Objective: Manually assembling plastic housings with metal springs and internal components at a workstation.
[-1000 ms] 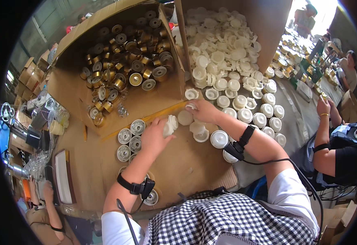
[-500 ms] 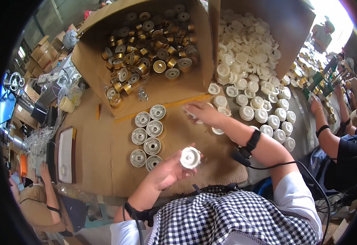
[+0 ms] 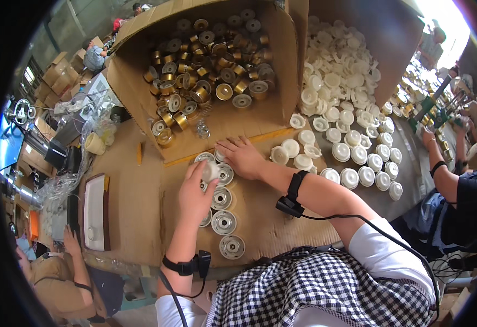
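Beneath the fingertips, the left hand, moved forward since a moment earlier, pinched a white cap over silver discs; the right hand lay flat, fingers spread.

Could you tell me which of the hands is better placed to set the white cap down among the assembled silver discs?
The left hand: it holds the white cap right over the row of silver discs. The right hand lies flat beside them, apparently empty.
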### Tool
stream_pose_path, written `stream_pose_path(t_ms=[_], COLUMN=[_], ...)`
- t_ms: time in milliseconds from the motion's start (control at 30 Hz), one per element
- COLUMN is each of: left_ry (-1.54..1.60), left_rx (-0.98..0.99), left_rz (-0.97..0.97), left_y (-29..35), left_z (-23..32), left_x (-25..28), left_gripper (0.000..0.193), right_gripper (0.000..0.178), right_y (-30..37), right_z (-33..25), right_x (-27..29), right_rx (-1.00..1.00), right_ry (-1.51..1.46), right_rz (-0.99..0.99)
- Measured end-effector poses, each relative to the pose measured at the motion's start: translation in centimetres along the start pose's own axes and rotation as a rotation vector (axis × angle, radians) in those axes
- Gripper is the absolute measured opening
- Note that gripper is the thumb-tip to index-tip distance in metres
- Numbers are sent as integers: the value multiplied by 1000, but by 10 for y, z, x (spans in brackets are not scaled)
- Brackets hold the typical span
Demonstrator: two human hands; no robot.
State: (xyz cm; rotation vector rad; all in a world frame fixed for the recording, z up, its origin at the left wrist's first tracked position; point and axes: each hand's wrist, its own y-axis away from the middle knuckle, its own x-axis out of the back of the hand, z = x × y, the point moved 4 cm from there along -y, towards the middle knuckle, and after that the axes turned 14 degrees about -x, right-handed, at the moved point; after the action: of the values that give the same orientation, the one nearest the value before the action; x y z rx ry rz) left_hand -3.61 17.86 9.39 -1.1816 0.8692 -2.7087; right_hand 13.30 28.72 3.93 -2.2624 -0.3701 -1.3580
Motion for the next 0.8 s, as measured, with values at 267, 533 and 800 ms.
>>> stream_pose_path(t_ms=[267, 533, 800], left_ry=[-336, -166, 54], left_rx=[-161, -225, -362], left_rz=[-253, -324, -469], left_y=[-19, -3, 8], left_z=[10, 30, 102], left_x=[-26, -37, -83], left_gripper=[54, 58, 56], right_gripper=[56, 63, 61], right_y=[11, 63, 208], right_z=[-13, 11, 36], right_x=[17, 46, 133], right_rx=[6, 28, -45], right_ry=[178, 241, 278], right_rz=[-70, -122, -108])
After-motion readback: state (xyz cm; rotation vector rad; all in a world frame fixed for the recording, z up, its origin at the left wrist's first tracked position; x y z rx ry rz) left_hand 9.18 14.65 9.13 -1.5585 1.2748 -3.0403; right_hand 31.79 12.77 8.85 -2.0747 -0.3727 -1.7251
